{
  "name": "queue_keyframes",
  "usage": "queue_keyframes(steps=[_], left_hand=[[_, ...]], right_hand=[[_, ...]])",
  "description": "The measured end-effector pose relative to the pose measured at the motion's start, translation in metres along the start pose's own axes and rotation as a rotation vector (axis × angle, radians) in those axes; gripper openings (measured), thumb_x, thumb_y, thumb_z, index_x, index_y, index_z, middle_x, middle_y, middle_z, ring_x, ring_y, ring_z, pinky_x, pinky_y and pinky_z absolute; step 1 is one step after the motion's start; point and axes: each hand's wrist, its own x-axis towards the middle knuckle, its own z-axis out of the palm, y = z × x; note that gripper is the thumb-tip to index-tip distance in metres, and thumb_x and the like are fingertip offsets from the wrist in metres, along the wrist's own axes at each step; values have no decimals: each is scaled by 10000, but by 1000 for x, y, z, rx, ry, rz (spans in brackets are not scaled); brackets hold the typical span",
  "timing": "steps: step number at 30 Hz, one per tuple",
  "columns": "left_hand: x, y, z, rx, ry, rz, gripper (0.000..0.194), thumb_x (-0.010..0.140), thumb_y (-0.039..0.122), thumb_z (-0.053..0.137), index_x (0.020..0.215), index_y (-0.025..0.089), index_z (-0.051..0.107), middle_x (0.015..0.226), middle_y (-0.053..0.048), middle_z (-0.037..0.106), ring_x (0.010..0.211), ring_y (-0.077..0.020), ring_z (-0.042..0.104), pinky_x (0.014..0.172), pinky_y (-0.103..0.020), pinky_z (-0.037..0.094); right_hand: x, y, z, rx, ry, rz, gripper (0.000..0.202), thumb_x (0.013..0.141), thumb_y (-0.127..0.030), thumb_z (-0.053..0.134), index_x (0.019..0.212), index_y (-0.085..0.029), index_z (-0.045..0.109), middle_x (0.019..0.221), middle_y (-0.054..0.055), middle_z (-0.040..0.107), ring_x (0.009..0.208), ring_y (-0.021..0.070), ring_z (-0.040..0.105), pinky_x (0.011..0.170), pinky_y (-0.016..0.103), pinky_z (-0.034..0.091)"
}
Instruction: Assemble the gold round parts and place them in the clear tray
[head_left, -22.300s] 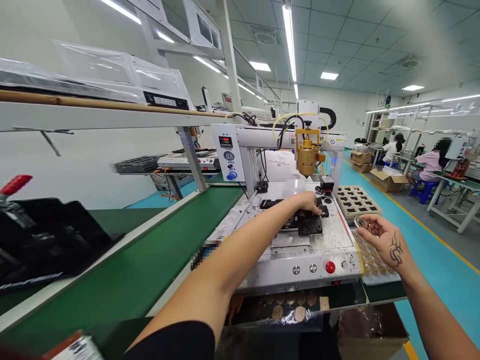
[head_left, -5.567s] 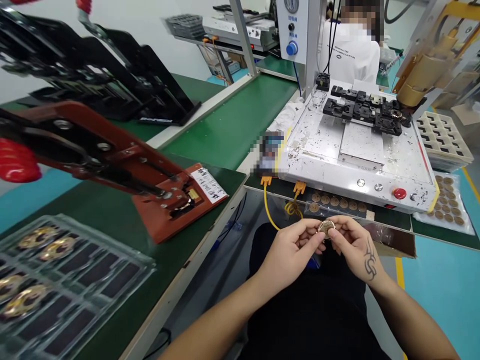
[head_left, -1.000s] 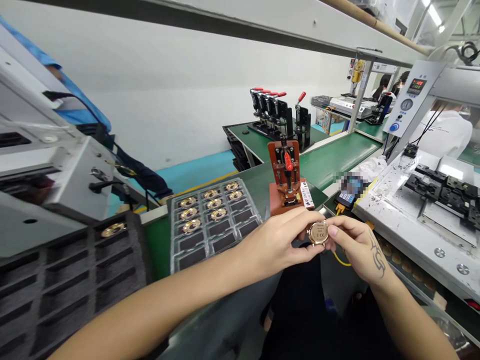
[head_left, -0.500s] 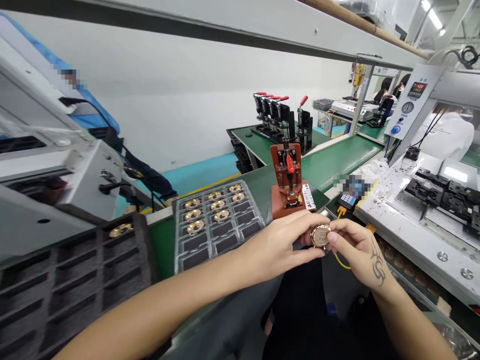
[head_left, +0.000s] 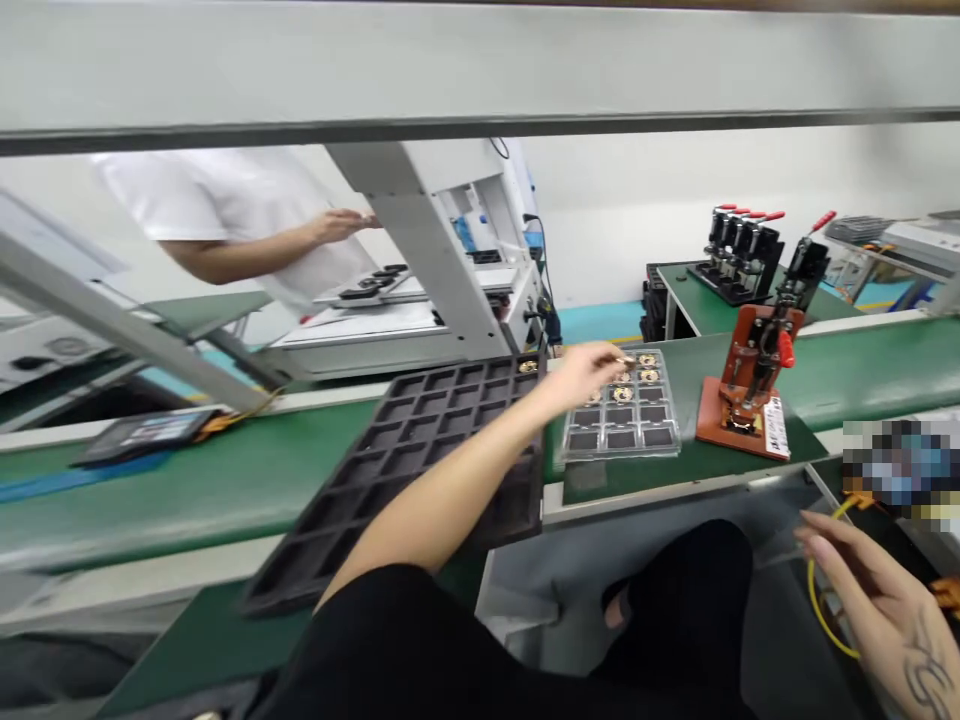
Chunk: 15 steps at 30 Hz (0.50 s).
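My left hand [head_left: 581, 378] reaches over the clear plastic tray [head_left: 621, 440], its fingertips pinched on a small gold watch part [head_left: 625, 363] at the tray's back edge. Other round gold watch parts [head_left: 622, 394] lie in the tray's back compartments, some behind the fingers. My right hand [head_left: 814, 535] is low at the right, thumb and forefinger closed together near a faint see-through piece whose outline is blurred. Right of the tray stands a red-brown press [head_left: 744, 385] with a red-tipped lever.
A dark compartment tray [head_left: 442, 420] lies left of the clear tray, one gold part [head_left: 528, 367] at its back corner. Black clamps [head_left: 742, 250] stand on a back table. Across the line, a person's arm [head_left: 255, 260] is over a machine. A yellow cable [head_left: 825, 620] hangs beside my right hand.
The view has swung left. My hands have parted: the left has moved to the clear tray with a gold part, and the right has let go of the watch part both hands held.
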Motion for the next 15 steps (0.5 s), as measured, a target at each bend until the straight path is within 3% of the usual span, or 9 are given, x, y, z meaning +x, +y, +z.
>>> queue_keyframes(steps=[1, 3, 6, 8, 10, 15], left_hand=[[4, -31, -25, 136, 79, -79, 243, 1024, 328, 622, 1132, 169, 770, 1193, -115, 772, 1147, -254, 707, 1063, -375, 530], [6, -88, -70, 282, 157, -229, 252, 1005, 278, 600, 1064, 122, 790, 1201, -170, 767, 1215, -324, 676, 1118, -420, 485], [-4, -158, -111, 429, 173, -448, 247, 975, 275, 626, 907, 110, 796, 1069, -185, 791, 1132, -356, 712, 1076, -436, 508], [-11, -192, -117, 484, 153, -518, 247, 1005, 295, 630, 990, 110, 794, 1134, -169, 788, 1161, -317, 711, 1097, -453, 501], [-15, -215, -112, 515, 125, -543, 269, 1042, 321, 622, 1103, 113, 780, 1219, -152, 774, 1203, -275, 700, 1118, -457, 492], [-13, -238, -93, 547, 24, -544, 262, 1025, 327, 670, 1152, 127, 783, 1224, -136, 776, 1168, -255, 719, 1088, -442, 524]], right_hand=[[-1, 14, -1, -15, -13, 39, 586, 869, -756, 690, 1248, -319, 787, 1279, 20, 767, 1160, 260, 753, 1054, 279, 594], [-4, 40, -3, -38, -48, 106, 625, 839, -789, 687, 1263, -341, 784, 1302, 2, 762, 1204, 264, 742, 1088, 278, 581], [-5, 69, -1, -36, -76, 156, 663, 824, -792, 697, 1297, -335, 776, 1323, 7, 756, 1258, 274, 721, 1091, 273, 575], [-2, 76, 2, -24, -91, 168, 684, 824, -783, 703, 1320, -316, 770, 1312, 27, 761, 1252, 281, 725, 1031, 253, 602], [2, 72, 5, -17, -102, 159, 697, 817, -779, 709, 1323, -305, 770, 1297, 36, 767, 1234, 273, 735, 975, 209, 611], [0, 48, 9, -34, -87, 163, 706, 775, -813, 702, 1252, -303, 804, 1289, 25, 770, 1211, 230, 746, 1003, 143, 551]])
